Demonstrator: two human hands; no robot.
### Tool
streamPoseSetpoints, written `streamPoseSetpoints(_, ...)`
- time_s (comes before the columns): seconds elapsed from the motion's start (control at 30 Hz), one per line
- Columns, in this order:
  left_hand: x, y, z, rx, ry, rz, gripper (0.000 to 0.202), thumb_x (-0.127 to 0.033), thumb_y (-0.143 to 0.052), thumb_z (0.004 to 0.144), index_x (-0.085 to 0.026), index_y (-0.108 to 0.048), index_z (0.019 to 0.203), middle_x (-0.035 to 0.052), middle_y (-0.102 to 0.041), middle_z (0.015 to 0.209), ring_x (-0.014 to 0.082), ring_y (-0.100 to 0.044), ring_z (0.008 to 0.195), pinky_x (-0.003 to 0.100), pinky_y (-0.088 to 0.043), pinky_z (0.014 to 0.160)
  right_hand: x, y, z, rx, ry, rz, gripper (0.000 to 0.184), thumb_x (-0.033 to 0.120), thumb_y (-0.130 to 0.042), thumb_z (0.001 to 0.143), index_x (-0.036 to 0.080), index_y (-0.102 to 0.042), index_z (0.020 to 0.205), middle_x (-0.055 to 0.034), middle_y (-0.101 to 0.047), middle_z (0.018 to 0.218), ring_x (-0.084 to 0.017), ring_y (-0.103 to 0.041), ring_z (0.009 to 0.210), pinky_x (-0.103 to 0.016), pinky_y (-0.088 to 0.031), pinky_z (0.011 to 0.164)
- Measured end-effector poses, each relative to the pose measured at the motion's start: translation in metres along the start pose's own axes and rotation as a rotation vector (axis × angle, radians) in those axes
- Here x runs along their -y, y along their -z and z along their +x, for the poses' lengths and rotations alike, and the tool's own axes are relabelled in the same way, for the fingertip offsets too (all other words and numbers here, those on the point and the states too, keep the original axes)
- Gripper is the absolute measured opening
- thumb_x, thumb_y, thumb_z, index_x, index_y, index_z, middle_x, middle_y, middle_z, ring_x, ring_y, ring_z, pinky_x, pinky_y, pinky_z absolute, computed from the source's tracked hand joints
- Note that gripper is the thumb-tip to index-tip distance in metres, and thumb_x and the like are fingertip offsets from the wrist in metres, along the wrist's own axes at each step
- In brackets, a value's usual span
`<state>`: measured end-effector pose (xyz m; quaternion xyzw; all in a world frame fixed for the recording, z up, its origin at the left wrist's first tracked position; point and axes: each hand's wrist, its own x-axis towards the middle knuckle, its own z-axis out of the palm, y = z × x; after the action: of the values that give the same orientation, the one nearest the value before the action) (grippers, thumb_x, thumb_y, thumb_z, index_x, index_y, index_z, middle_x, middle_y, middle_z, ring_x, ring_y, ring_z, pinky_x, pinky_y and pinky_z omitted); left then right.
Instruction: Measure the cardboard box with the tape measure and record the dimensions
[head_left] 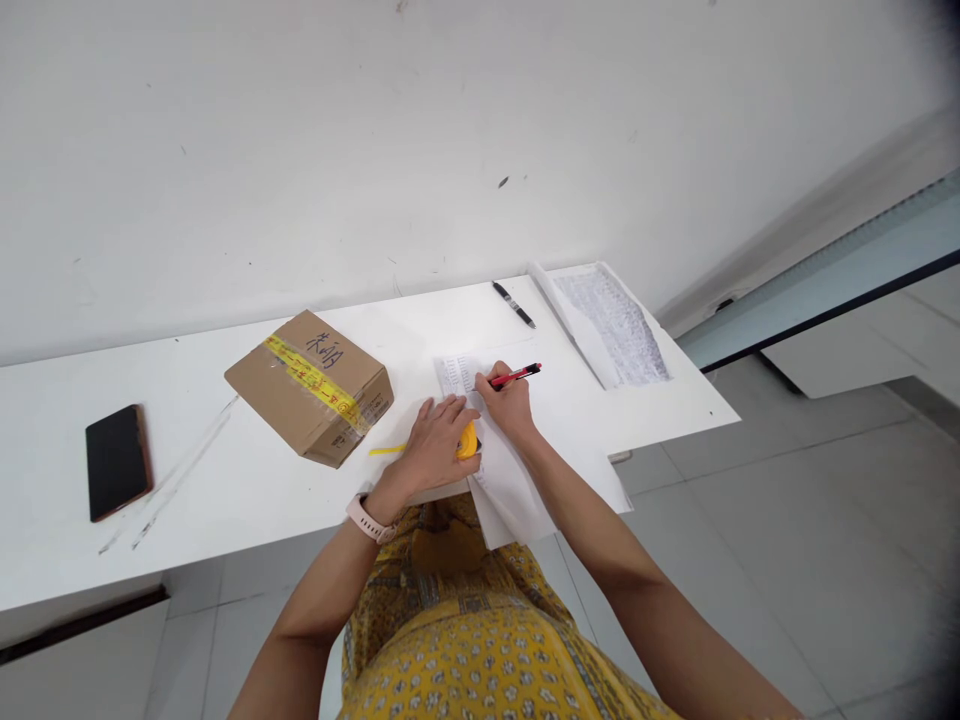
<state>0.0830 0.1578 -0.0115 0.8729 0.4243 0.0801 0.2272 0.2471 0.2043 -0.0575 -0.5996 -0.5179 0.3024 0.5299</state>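
My right hand grips a red and black pen, its tip end down at a sheet of paper with printed or written lines. Beside it, my left hand is curled over a yellow tape measure, pressing it down at the paper's left edge. A short length of yellow tape blade sticks out to the left from under that hand. The paper's lower part hangs over the table's front edge. To the left of my left hand sits a closed cardboard box with yellow printed tape and handwriting on top.
A black phone or tablet lies at the left on the white table. A black pen and a sheaf of handwritten sheets lie at the back right. Behind the table rises a white wall; glass stands to the right.
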Motion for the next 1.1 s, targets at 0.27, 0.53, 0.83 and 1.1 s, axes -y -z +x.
streamPoseSetpoints(0.27,-0.0004,0.0014,-0.0003,0.010,0.006,0.009,0.053,-0.034,-0.066,0.081,-0.021,-0.054,0.131,0.0162,-0.047,0.152,0.0317,-0.036,0.146,0.054,-0.017,0.122,-0.0038,-0.0008,0.0002,0.008,0.011,-0.004,0.035,0.030,-0.059,0.082,0.024,-0.032,0.060,0.0067,-0.032,0.056,-0.012,-0.032,0.055,-0.027,-0.030,0.056)
streamPoseSetpoints(0.53,-0.0004,0.0009,-0.0001,0.004,-0.001,0.000,0.053,-0.033,-0.065,0.081,-0.019,-0.054,0.131,0.0176,-0.047,0.152,0.0332,-0.036,0.145,0.056,-0.017,0.121,-0.0046,-0.0003,0.0000,0.002,0.010,0.003,0.035,0.031,-0.060,0.082,0.024,-0.033,0.060,0.0070,-0.033,0.057,-0.011,-0.033,0.056,-0.027,-0.031,0.056)
streamPoseSetpoints(0.83,-0.0049,0.0047,-0.0016,0.009,0.017,0.021,0.053,-0.032,-0.067,0.080,-0.018,-0.055,0.130,0.0178,-0.047,0.152,0.0336,-0.037,0.145,0.055,-0.018,0.122,0.0014,0.0046,-0.0001,0.002,-0.066,0.110,0.029,0.044,-0.065,0.083,0.023,-0.047,0.073,0.0049,-0.051,0.065,-0.013,-0.048,0.060,-0.027,-0.040,0.061)
streamPoseSetpoints(1.1,-0.0053,0.0046,-0.0010,0.022,0.020,0.051,0.054,-0.032,-0.066,0.082,-0.017,-0.054,0.132,0.0180,-0.046,0.154,0.0329,-0.036,0.146,0.055,-0.019,0.121,-0.0025,0.0084,0.0066,0.047,-0.039,-0.010,0.033,0.035,-0.060,0.082,0.024,-0.037,0.060,0.0066,-0.040,0.056,-0.012,-0.041,0.056,-0.027,-0.035,0.058)
